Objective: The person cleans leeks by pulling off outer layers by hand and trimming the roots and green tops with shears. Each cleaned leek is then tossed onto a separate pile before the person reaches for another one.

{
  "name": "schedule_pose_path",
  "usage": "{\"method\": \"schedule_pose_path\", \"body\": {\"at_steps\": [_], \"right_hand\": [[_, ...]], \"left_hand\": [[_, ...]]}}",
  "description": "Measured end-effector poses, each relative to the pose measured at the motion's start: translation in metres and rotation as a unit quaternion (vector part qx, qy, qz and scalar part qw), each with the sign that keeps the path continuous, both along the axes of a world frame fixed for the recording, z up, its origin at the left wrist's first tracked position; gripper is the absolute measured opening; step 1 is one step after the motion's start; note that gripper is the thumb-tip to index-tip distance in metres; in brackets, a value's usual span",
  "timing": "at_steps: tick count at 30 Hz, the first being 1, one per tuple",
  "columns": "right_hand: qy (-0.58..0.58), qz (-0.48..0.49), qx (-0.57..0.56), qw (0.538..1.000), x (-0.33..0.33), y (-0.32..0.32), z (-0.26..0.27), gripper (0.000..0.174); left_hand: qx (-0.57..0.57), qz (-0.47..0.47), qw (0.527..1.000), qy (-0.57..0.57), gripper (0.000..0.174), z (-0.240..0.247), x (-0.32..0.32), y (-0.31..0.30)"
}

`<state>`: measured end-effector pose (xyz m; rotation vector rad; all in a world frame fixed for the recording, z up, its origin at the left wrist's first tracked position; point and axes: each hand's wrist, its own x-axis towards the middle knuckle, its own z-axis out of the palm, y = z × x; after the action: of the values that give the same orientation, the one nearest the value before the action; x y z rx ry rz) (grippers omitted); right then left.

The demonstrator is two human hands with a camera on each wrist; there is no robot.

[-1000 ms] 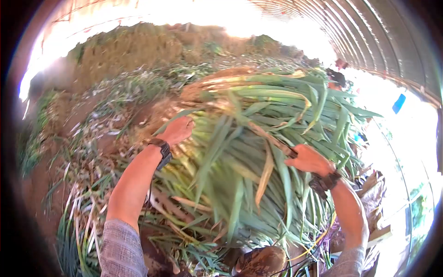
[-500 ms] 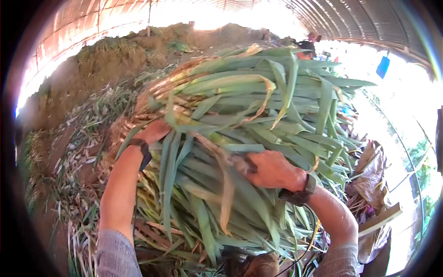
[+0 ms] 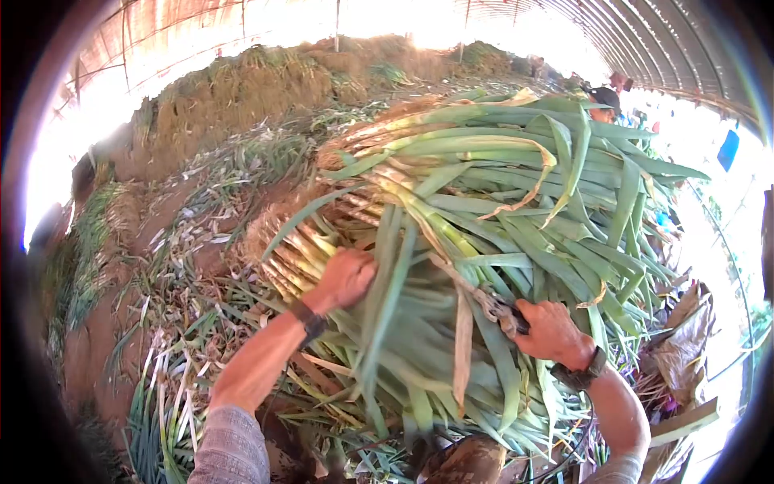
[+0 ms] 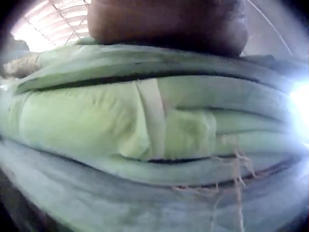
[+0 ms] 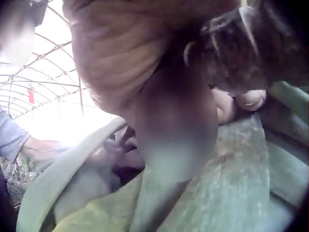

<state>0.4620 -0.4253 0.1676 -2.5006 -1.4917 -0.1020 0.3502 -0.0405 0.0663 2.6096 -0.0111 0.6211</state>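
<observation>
Leeks (image 3: pixel 524 226) lie in a big heap before me, roots to the left, leaves to the right. My left hand (image 3: pixel 351 276) has its fingers curled down at the stalks, where long leaves cross beside the knuckles. Pale green stalks (image 4: pixel 87 116) fill the left wrist view under the dark edge of that hand. In my right hand (image 3: pixel 556 332) is a dark-handled tool with a greyish front part (image 3: pixel 501 313), held low over the leaves. A dry tan leaf (image 3: pixel 462 355) hangs between the hands. Close in the right wrist view, the dark tool (image 5: pixel 241 48) shows only partly; its kind cannot be told.
Loose leaves and trimmings (image 3: pixel 193 250) litter the soil at the left. Stacked leeks (image 3: pixel 250 105) form a bank at the back. A wooden board (image 3: pixel 685 422) and crumpled brown sheeting (image 3: pixel 685 339) stand at the right. Another person (image 3: pixel 603 103) is behind the heap.
My left hand moved down and nearer along the stalks. The right hand came in toward the middle, then drew back right with the tool. Leaves between the hands are blurred by motion.
</observation>
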Motion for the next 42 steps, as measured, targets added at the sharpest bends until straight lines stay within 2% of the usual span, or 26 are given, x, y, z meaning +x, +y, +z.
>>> {"method": "schedule_pose_path", "body": {"at_steps": [2,4,6,8,9,11,12,14,15,16,19,20,21,23,24,25,26,28,29,33,35,38,39,40,42], "right_hand": [[0.021,-0.022,-0.016,0.999,-0.009,-0.003,0.001,0.032],[0.026,-0.021,-0.016,0.999,-0.023,-0.006,0.009,0.031],[0.049,-0.027,-0.043,0.998,-0.036,-0.011,0.016,0.031],[0.067,-0.023,-0.048,0.996,-0.047,-0.017,0.018,0.031],[0.065,-0.03,-0.059,0.996,-0.052,-0.02,0.017,0.03],[0.066,-0.049,-0.089,0.993,-0.064,-0.027,0.02,0.031],[0.06,-0.053,-0.09,0.993,-0.069,-0.031,0.023,0.031],[0.084,-0.079,-0.066,0.991,-0.079,-0.039,0.03,0.032],[0.093,-0.077,-0.05,0.991,-0.082,-0.043,0.035,0.032],[0.089,-0.082,-0.049,0.991,-0.082,-0.045,0.039,0.032],[0.118,-0.112,-0.036,0.986,-0.078,-0.047,0.044,0.028],[0.113,-0.111,-0.033,0.987,-0.073,-0.045,0.038,0.028],[0.106,-0.097,-0.006,0.99,-0.067,-0.043,0.03,0.028],[0.105,-0.067,0.022,0.992,-0.063,-0.036,0.029,0.028],[0.105,-0.066,0.023,0.992,-0.062,-0.034,0.026,0.028],[0.102,-0.061,0.024,0.993,-0.061,-0.035,0.021,0.028],[0.097,-0.055,0.025,0.993,-0.059,-0.035,0.018,0.029],[0.104,-0.06,0.027,0.992,-0.058,-0.039,0.013,0.029],[0.101,-0.059,0.022,0.993,-0.057,-0.042,0.013,0.029],[0.1,-0.043,0.019,0.994,-0.054,-0.05,0.002,0.03],[0.104,-0.032,0.034,0.994,-0.054,-0.051,-0.002,0.03],[0.084,-0.017,0.054,0.995,-0.059,-0.057,-0.002,0.03],[0.092,-0.021,0.04,0.995,-0.064,-0.059,0.0,0.03],[0.1,-0.026,0.025,0.994,-0.069,-0.061,0.0,0.03],[0.11,-0.013,0.026,0.994,-0.077,-0.065,-0.001,0.03]], "left_hand": [[0.037,-0.003,0.994,-0.098,0.034,-0.013,-0.024,-0.027],[0.043,-0.011,0.997,-0.061,0.034,-0.007,-0.048,-0.053],[0.043,-0.025,0.999,-0.023,0.036,-0.022,-0.07,-0.082],[-0.024,-0.039,0.986,-0.157,0.043,-0.05,-0.092,-0.11],[-0.025,-0.04,0.986,-0.157,0.043,-0.055,-0.105,-0.12],[-0.029,-0.002,0.991,-0.129,0.06,-0.052,-0.126,-0.139],[-0.031,-0.005,0.99,-0.134,0.06,-0.043,-0.131,-0.137],[-0.042,-0.095,0.995,-0.011,0.068,-0.014,-0.14,-0.114],[-0.173,-0.141,0.974,0.046,0.056,0.01,-0.143,-0.099],[-0.205,-0.107,0.965,0.127,0.035,0.046,-0.145,-0.084],[-0.237,-0.053,0.97,0.009,0.023,0.116,-0.1,-0.046],[-0.152,-0.06,0.973,-0.164,0.023,0.129,-0.067,-0.043],[-0.126,-0.084,0.97,-0.187,0.018,0.145,-0.036,-0.036],[-0.003,-0.077,0.985,-0.154,0.017,0.153,0.033,-0.021],[0.015,-0.041,0.999,-0.012,0.021,0.161,0.059,-0.028],[0.034,-0.002,0.991,0.127,0.028,0.163,0.081,-0.03],[0.037,0.0,0.992,0.124,0.028,0.156,0.094,-0.027],[0.213,-0.067,0.971,0.09,0.04,0.122,0.131,-0.018],[0.17,-0.079,0.977,0.097,0.056,0.108,0.148,-0.012],[0.15,-0.065,0.972,0.167,0.068,0.11,0.145,-0.025],[0.257,-0.073,0.944,0.195,0.067,0.122,0.128,-0.031],[0.261,-0.077,0.944,0.187,0.066,0.11,0.099,-0.037],[0.238,-0.098,0.957,0.132,0.057,0.101,0.083,-0.038],[0.24,-0.1,0.956,0.133,0.057,0.092,0.073,-0.04],[0.237,-0.112,0.965,-0.023,0.046,0.082,0.053,-0.048]]}}
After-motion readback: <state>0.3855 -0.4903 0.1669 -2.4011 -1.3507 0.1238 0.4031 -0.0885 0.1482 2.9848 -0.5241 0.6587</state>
